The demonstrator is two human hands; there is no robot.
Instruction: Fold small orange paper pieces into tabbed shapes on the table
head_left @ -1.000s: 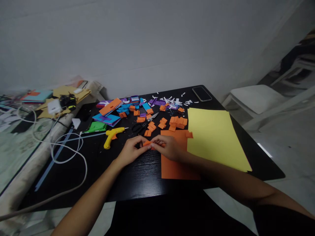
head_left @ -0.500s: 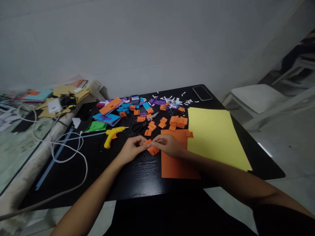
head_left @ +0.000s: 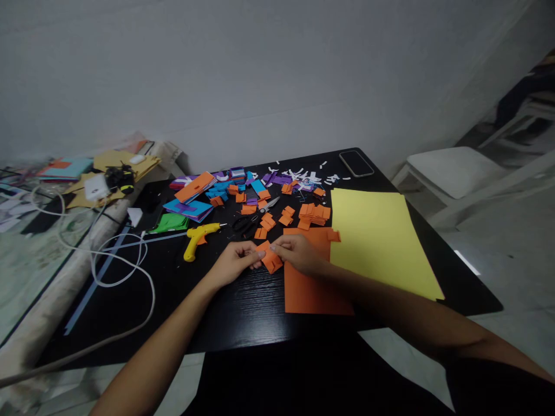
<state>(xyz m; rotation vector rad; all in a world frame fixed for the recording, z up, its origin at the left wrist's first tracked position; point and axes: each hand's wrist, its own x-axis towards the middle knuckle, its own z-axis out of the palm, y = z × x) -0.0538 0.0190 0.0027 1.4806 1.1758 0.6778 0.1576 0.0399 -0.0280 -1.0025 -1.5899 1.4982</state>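
Between my two hands is a small folded piece of orange paper point(head_left: 272, 261), held just above the black table point(head_left: 243, 318). My left hand point(head_left: 236, 263) pinches its left side, thumb on top. On its upper right edge, the fingers of my right hand point(head_left: 299, 254) are closed. Under my right hand and wrist lies an orange sheet point(head_left: 307, 294), partly covered by them. Several small folded orange pieces point(head_left: 314, 214) are stacked and scattered beyond my hands. Black-handled scissors point(head_left: 255, 218) lie among them, blades pointing away to the right.
A yellow glue gun point(head_left: 202, 238) lies left of my hands. Yellow sheets point(head_left: 381, 242) cover the right side. Farther back are purple pieces, white scraps point(head_left: 303, 176), a phone point(head_left: 356, 163), blue folded paper point(head_left: 191, 209) and green paper point(head_left: 171, 223). A white cable point(head_left: 150, 289) loops at left.
My fingers have shifted on the folded orange paper, which now shows more of its face. My right thumb has drawn back to its upper right edge.
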